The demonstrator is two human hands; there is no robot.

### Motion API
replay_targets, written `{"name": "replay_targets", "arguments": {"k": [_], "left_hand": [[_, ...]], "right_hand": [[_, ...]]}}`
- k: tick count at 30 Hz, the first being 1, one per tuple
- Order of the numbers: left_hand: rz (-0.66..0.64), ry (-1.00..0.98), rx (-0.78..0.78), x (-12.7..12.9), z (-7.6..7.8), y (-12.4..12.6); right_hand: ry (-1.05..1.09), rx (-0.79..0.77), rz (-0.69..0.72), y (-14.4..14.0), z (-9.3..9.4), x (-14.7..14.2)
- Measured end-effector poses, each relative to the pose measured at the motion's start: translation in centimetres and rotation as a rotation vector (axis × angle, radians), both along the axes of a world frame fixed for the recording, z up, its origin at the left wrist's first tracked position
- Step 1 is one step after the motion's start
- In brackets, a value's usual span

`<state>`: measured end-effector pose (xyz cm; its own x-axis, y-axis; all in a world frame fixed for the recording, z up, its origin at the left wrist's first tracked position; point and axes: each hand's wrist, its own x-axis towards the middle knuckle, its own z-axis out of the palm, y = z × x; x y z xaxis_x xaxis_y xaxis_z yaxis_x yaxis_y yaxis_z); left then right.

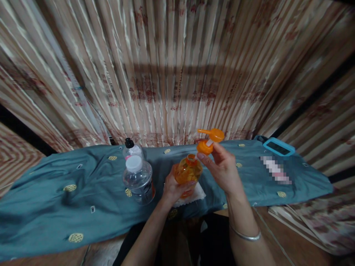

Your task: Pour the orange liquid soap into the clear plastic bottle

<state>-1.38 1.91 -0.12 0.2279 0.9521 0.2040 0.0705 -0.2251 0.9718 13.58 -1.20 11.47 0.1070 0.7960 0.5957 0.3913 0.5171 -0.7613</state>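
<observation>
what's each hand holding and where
Left hand grips the orange bottle around its body; right hand holds the orange pump top by its collar.

A pleated beige curtain [177, 70] with faded red motifs fills the back, crossed by a dark horizontal shadow; a teal patterned cloth [55, 199] covers the table under dim warm light

Pump head [209, 139] above bottle [188, 170]; capped bottle [138, 179] left, on cloth [55, 199].
</observation>
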Motion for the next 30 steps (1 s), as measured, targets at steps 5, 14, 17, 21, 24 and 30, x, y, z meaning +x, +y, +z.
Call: {"name": "replay_targets", "arguments": {"k": [5, 14, 17, 21, 24, 30], "left_hand": [[-0.022, 0.02, 0.064, 0.2, 0.8, -0.2], [-0.027, -0.026, 0.03, 0.4, 1.3, -0.5], [-0.056, -0.033, 0.025, 0.5, 1.1, -0.4], [-0.041, -0.025, 0.034, 0.6, 0.6, -0.3], [-0.05, -0.026, 0.017, 0.6, 0.4, -0.2], [-0.039, 0.011, 0.03, 0.4, 0.8, -0.3]], "right_hand": [[-0.068, 0.055, -0.087, -1.0, 2.7, -0.8], [0.086, -0.05, 0.081, 0.5, 3.9, -1.6], [0.144, -0.06, 0.104, 0.5, 3.6, -1.7], [0.239, -0.014, 0.106, 0.3, 3.7, -1.9], [0.244, 0.011, 0.12, -0.1, 4.2, -1.9], [0.269, 0.08, 0.084, -1.0, 4.7, -1.5]]}}
